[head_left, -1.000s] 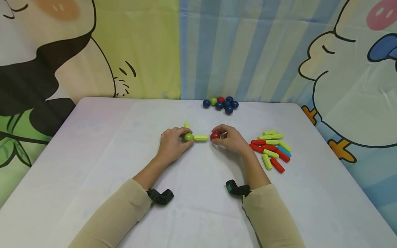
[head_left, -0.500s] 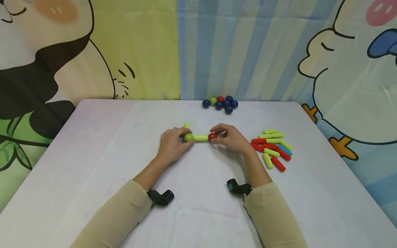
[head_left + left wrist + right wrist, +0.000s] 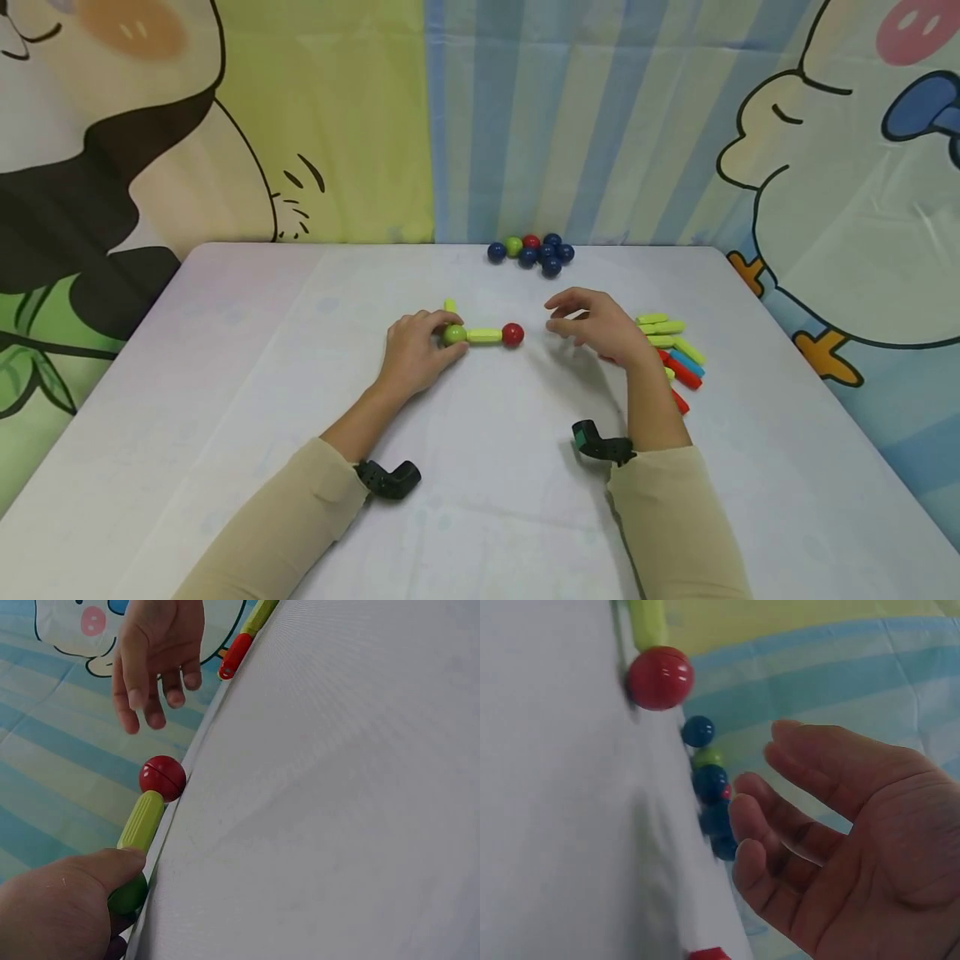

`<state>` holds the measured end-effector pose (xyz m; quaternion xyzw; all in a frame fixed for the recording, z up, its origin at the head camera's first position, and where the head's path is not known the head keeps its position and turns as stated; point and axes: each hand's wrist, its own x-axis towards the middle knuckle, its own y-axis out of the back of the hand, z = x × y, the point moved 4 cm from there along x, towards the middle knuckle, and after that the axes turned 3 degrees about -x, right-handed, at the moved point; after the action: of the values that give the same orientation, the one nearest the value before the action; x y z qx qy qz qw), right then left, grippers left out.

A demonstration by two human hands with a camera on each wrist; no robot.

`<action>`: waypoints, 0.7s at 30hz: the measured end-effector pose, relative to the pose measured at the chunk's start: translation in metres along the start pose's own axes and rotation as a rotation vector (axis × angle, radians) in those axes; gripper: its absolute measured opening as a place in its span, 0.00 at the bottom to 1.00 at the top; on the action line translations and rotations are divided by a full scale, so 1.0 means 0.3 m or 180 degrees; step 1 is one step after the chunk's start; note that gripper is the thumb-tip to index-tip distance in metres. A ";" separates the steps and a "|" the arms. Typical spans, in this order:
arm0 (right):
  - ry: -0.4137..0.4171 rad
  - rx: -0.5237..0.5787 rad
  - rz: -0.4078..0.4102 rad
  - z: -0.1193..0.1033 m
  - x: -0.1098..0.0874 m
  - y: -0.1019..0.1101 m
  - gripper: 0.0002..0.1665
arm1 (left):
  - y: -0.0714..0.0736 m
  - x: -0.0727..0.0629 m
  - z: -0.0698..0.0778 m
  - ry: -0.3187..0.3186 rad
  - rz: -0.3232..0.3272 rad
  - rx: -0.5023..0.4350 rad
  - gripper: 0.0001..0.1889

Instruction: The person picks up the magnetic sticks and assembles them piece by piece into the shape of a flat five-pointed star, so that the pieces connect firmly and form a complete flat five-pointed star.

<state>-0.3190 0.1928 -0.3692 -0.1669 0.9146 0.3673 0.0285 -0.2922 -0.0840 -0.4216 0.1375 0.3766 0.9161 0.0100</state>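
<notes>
My left hand (image 3: 418,350) pinches a green ball (image 3: 453,334) between thumb and fingers. One yellow-green stick (image 3: 484,336) runs right from that ball and ends at a red ball (image 3: 513,335). Another yellow-green stick (image 3: 450,306) points away from the green ball toward the back, partly covered by the fingers. My right hand (image 3: 600,327) is off to the right of the red ball with nothing in it, its fingers loosely bent. In the left wrist view, a gap shows between the red ball (image 3: 163,778) and the right hand's fingertips (image 3: 155,720).
Several balls, mostly dark blue (image 3: 551,267), sit together at the table's back edge. A pile of yellow-green, red and blue sticks (image 3: 685,367) lies on the right, partly behind my right hand. A patterned cloth (image 3: 360,125) hangs behind the white table (image 3: 450,517).
My right hand brought the red ball left onto the end of the stick, then let go and moved away right. My left hand keeps its hold on the green ball.
</notes>
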 end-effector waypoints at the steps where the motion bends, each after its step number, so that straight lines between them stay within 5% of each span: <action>1: -0.0023 -0.0042 -0.0006 0.002 -0.013 0.019 0.25 | -0.001 0.001 0.000 0.0003 -0.0001 0.0003 0.17; 12: -0.0813 -0.0637 -0.0171 0.057 -0.159 0.178 0.26 | -0.002 0.007 0.002 -0.0007 0.0010 0.0007 0.17; 21: -0.1324 -0.0696 -0.0366 0.127 -0.155 0.155 0.24 | -0.003 -0.001 -0.001 -0.0010 0.0006 -0.0033 0.17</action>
<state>-0.2931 0.2634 -0.3581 -0.1415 0.8328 0.4884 0.2189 -0.2922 -0.0835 -0.4223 0.1392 0.3718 0.9178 0.0104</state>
